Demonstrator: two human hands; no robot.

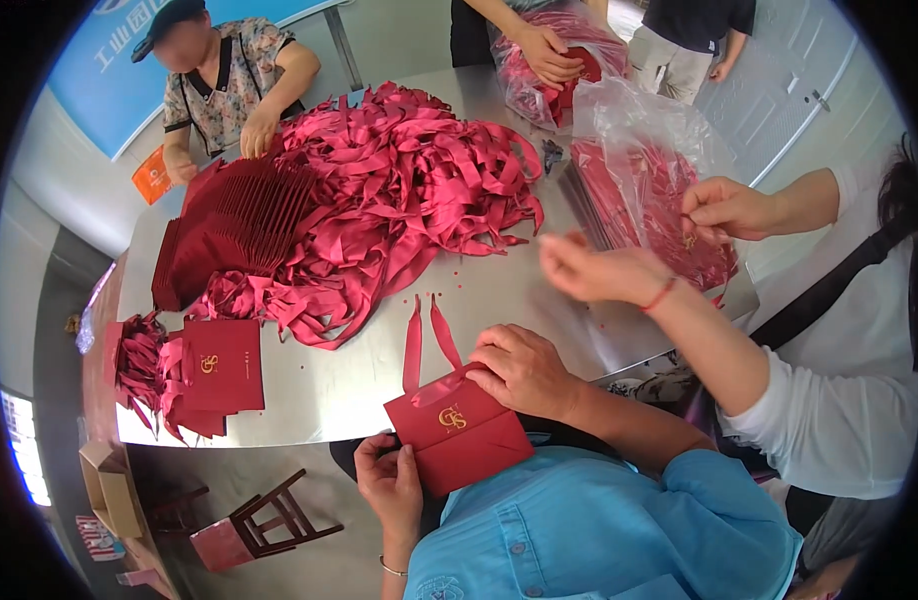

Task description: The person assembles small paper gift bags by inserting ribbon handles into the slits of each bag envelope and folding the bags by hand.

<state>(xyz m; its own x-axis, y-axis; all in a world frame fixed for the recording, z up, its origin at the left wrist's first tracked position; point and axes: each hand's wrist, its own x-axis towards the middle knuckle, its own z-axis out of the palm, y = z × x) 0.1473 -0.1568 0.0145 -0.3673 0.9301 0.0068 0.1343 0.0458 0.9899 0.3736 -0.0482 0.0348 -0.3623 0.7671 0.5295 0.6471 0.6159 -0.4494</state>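
Observation:
A small red paper gift bag (466, 458) with a gold emblem is held flat in front of my blue shirt, over the near table edge. My left hand (390, 472) pinches its left side, thumb on the front. At the upper right corner, my right hand (524, 368) has its fingers closed on the bag's top edge, beside the ribbon handle (427, 345). The two ribbon ends of the handle stretch up onto the metal table (379, 385). Part of my right fingertips is hidden by the bag and the hand.
A big heap of red ribbons (409, 170) and a row of folded red bags (234, 225) cover the far table. More bags (222, 365) lie at left. At right, a co-worker's hands (604, 270) work by a plastic-wrapped bundle (649, 190). A wooden chair (269, 520) stands below left.

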